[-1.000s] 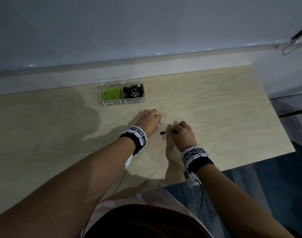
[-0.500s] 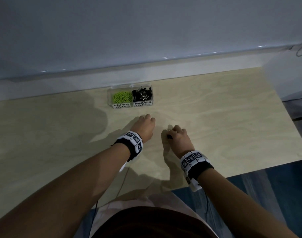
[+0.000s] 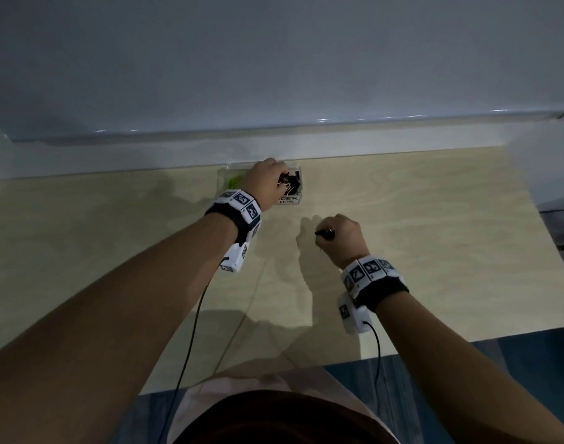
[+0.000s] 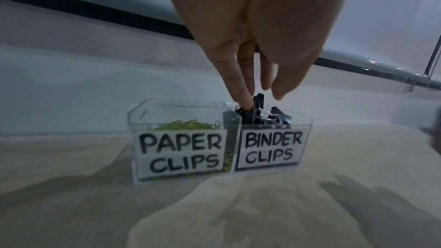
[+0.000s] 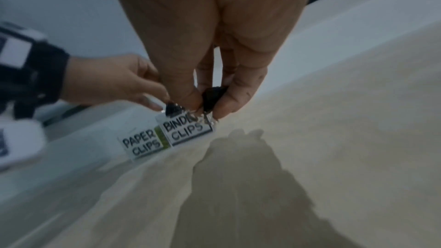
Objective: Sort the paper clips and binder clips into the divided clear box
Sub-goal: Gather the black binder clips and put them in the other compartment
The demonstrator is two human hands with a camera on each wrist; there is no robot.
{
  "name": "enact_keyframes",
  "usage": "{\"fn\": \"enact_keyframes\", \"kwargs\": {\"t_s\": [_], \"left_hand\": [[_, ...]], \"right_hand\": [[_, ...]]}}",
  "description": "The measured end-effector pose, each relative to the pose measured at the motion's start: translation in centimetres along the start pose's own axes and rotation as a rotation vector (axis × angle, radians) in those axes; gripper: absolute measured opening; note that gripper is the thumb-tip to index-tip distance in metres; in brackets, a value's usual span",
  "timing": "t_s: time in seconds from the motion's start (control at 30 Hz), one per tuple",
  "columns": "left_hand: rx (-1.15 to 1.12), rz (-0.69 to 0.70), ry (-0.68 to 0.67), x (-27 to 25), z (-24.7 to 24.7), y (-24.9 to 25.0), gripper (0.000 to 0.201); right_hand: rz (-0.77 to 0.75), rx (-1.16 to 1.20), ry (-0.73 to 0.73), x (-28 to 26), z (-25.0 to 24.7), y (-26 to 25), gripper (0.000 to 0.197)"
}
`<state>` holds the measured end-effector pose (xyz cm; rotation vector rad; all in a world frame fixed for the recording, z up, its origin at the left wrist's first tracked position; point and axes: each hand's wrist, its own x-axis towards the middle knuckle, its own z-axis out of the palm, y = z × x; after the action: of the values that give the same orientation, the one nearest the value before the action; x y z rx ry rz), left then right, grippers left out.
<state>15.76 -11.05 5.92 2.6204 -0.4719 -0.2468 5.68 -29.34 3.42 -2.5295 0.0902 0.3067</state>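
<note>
The divided clear box [image 3: 294,200] [image 4: 143,116] [image 5: 143,144] stands at the back of the wooden table, against the wall ledge. Green paper clips [image 4: 183,125] [image 3: 234,181] fill its left half, black binder clips [image 4: 274,118] [image 3: 294,184] its right half. My left hand [image 3: 282,182] [image 4: 264,97] hangs over the binder half with fingers straight and pointing down; one fingertip touches a clip on top of the pile, and the thumb stands apart. My right hand [image 3: 322,233] [image 5: 210,105], in front of the box, pinches a black binder clip [image 3: 326,232] [image 5: 212,94] above the table.
The light wooden table [image 3: 434,251] ends at a front edge near my body and a right edge beside a blue floor. A white ledge [image 3: 370,145] and wall run behind the box. Cables hang from both wrist cameras.
My left hand went from the table up to the box's binder half. The binder clip that lay between my hands is gone from the table. My right hand has risen with its clip.
</note>
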Motion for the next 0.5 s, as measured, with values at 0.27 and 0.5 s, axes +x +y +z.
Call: {"fn": "enact_keyframes", "kwargs": {"t_s": [0.27,0.5], "left_hand": [[-0.083,0.005,0.064,-10.7,2.0,-3.1,0.030],[-0.120,-0.076,-0.051,-28.1,3.8,-6.9,0.025]], "right_hand": [[-0.165,-0.064,0.007,7.6,-2.1,-6.1,0.015],[-0.307,-0.214,-0.089,10.4,0.1,-7.6,0.027]]}}
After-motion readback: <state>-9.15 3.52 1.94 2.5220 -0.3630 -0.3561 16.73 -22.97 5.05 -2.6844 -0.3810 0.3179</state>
